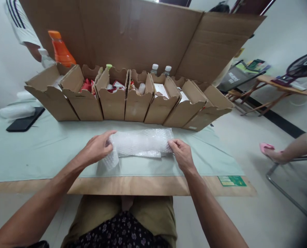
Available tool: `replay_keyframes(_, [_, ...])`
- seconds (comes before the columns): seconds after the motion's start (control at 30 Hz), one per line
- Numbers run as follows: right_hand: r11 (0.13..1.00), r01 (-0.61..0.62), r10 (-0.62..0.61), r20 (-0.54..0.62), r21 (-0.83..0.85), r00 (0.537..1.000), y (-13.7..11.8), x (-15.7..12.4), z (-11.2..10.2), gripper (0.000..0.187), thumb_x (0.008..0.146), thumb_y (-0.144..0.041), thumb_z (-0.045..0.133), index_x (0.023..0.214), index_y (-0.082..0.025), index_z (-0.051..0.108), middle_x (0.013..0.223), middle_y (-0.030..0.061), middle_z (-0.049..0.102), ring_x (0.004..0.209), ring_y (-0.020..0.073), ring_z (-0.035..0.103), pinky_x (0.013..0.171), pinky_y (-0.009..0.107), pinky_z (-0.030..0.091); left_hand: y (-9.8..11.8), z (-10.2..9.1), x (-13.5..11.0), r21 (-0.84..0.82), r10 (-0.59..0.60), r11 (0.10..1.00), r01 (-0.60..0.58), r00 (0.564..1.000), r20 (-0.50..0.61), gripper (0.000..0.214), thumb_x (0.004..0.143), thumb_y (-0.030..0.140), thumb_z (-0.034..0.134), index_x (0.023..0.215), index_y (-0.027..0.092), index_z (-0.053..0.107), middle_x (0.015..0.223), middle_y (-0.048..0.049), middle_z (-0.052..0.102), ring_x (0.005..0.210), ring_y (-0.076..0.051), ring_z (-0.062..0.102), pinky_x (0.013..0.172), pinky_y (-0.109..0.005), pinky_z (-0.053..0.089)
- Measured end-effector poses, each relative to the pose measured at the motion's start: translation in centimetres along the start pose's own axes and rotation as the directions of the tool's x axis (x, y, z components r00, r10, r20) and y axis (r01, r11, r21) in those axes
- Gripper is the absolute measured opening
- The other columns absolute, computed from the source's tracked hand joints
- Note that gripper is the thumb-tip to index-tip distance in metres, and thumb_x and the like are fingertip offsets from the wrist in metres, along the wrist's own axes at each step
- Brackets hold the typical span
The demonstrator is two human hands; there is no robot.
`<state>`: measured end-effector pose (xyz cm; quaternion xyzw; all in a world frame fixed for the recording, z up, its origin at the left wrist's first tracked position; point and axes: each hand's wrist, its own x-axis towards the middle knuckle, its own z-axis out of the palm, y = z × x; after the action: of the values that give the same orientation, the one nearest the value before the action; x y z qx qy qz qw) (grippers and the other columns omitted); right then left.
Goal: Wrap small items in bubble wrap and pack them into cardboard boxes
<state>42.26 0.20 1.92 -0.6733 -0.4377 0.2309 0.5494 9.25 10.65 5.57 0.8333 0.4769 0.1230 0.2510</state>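
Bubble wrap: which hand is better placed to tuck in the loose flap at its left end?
Probably the left hand: it holds the bubble wrap right beside that loose flap. The right hand grips the opposite end.

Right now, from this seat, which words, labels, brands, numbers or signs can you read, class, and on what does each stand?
Grey chair back: pale letters, perhaps "PROJETYO", too blurred to be sure.
Green card: print too small to read.
White label low on the rightmost cardboard box: too small to read.
Bubble wrap: no lettering can be made out.
Nothing else is legible.
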Motion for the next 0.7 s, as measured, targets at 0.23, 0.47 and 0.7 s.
replay_keyframes(0.23, [0.993, 0.038, -0.042, -0.044, -0.109, 0.998, -1.4, 0.6, -1.1, 0.032, 0.083, -0.052, 0.064, 0.092, -0.021, 0.068, 0.067, -0.0012, 0.065, 0.061, 0.0158, 0.058, 0.060, 0.029, 0.049, -1.0, -4.5, 2.3, -0.153, 0.037, 0.988, -0.034, 0.999, 0.018, 0.067, 0.077, 0.027, 0.054, 0.144, 0.019, 0.057, 0.084, -0.0027, 0.069, 0.071, -0.020, 0.061, 0.068, -0.031, 0.048])
replay_keyframes(0.47, [0.929, 0.076, -0.115, -0.086, -0.362, 0.990, 0.4, 1.4, -2.1, 0.027, 0.070, -0.046, 0.073, 0.086, -0.024, 0.071, 0.074, 0.0027, 0.073, 0.058, 0.0189, 0.058, 0.057, 0.033, 0.044, -1.2, 0.5, 3.9, 0.308, 0.244, 0.938, -0.161, 0.936, -0.253, 0.052, 0.081, 0.021, 0.061, 0.133, 0.020, 0.066, 0.149, -0.0197, 0.057, 0.142, -0.042, 0.047, 0.115, -0.061, 0.034])
replay_keyframes(0.7, [0.534, 0.596, -0.580, 0.253, -0.600, 0.774, -10.9, 9.0, -1.6, 0.021, 0.093, -0.034, 0.058, 0.102, -0.025, 0.076, 0.107, 0.0082, 0.077, 0.096, 0.0273, 0.070, 0.084, 0.042, 0.051, 1.9, 6.2, 2.9, 0.109, 0.428, 0.891, -0.441, 0.895, 0.126, 0.053, 0.097, 0.044, 0.059, 0.146, 0.023, 0.057, 0.164, -0.0194, 0.041, 0.155, -0.043, 0.031, 0.122, -0.069, 0.023])
